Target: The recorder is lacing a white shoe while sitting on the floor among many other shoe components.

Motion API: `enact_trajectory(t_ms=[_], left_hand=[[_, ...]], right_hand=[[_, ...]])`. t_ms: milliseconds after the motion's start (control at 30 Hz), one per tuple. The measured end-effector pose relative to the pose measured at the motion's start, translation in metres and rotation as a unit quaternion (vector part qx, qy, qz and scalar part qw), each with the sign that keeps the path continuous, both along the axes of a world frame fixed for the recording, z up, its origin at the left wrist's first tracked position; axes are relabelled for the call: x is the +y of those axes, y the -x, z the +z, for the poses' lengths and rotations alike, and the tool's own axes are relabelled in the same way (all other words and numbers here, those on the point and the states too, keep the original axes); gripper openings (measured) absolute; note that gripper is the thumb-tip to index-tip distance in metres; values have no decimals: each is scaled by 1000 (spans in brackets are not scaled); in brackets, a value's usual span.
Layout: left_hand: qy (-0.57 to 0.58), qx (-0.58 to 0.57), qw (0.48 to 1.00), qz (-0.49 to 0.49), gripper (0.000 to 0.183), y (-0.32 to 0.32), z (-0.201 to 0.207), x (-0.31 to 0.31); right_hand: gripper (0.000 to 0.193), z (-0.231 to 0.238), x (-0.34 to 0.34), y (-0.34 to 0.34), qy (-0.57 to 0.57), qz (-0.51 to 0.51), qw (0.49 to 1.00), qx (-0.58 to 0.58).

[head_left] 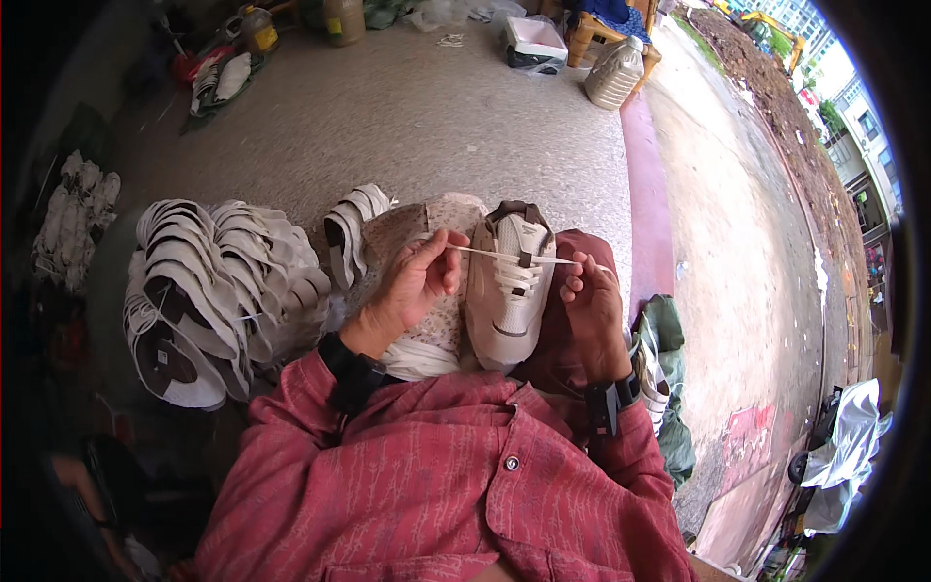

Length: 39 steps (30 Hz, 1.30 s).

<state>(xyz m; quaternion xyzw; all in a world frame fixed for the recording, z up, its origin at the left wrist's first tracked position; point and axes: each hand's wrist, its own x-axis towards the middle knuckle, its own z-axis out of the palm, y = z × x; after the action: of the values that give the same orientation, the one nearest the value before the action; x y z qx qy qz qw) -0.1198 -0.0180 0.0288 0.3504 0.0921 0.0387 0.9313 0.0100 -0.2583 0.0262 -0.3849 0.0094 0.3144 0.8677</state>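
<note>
A cream and beige sneaker upper (pixel 495 325) rests across my lap, its toe end toward me. Its white shoelace (pixel 485 253) runs through several eyelets, and the two ends are drawn out sideways near the tongue. My left hand (pixel 412 286) pinches one lace end between thumb and forefinger, just left of the shoe. On the other side, my right hand (pixel 596 306) grips the other end with its fingertips. Beneath my left wrist, a bundle of white laces (pixel 422 360) lies on a floral cloth (pixel 441 315) over my left leg.
Stacked shoe uppers (pixel 199 267) stand at my left, with a smaller stack (pixel 354 228) beside my knee. A green bag (pixel 669 325) with another shoe (pixel 653 380) lies at my right. Farther off are a plastic jug (pixel 616 76) and a white box (pixel 536 37).
</note>
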Motion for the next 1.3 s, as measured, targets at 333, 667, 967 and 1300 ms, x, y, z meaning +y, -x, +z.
enact_trajectory(t_ms=[333, 667, 967, 1300], left_hand=[[197, -114, 958, 176, 20, 53, -23, 105], [132, -144, 935, 296, 28, 113, -37, 168], [76, -198, 949, 234, 31, 116, -35, 169], [-139, -9, 958, 251, 28, 78, 11, 139]], right_hand=[[15, -17, -131, -64, -255, -120, 948, 146], [32, -44, -231, -57, -216, -178, 957, 76], [25, -90, -289, -53, -163, -154, 973, 50], [19, -87, -249, -82, 16, -261, 965, -11]])
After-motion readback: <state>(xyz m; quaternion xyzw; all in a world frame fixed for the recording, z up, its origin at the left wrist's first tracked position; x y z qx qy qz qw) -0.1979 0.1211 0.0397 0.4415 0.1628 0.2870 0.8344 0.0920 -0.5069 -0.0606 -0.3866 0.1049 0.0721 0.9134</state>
